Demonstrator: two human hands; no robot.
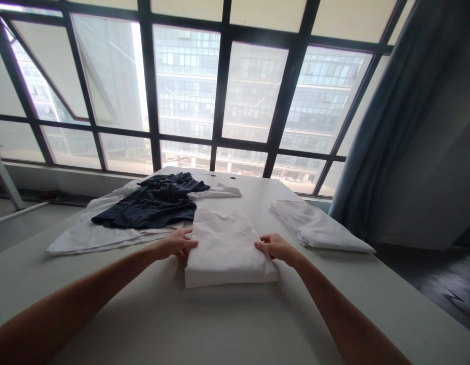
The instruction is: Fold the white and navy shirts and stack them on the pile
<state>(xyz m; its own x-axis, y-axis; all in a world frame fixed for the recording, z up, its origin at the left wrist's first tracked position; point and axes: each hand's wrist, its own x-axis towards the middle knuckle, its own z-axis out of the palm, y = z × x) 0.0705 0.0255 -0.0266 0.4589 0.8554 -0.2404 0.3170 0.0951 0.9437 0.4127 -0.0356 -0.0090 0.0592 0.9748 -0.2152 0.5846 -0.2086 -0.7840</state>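
Two bare hands hold one folded white cloth (pixel 227 248) between them, near the middle of one white table (pixel 220 324). The left hand (pixel 174 244) is at the cloth's left edge, its fingers nearly closed with the edge pinched between them. The right hand (pixel 276 247) does the same at the right edge, thumb and forefinger drawn together on the fabric; its other fingers are partly hidden. The cloth is a flat, roughly rectangular bundle, its thick folded edge facing the person; whether all of its underside rests on the tabletop, I cannot tell.

To the left lies one navy garment (pixel 151 205), loosely spread and wrinkled, on top of white fabric (pixel 73 233) that shows along its left and near sides. More white cloth (pixel 222 191) sticks out past its right end; whether these two white parts are one piece is hidden. To the right, apart from the right hand, lies one more folded white bundle (pixel 324 225), several layers showing at its left edge; the number of pieces in it cannot be told.

Two small dark round spots mark the table's far end. Beyond stands one dark-framed window wall, with one blue-grey curtain (pixel 390 126) at the right.
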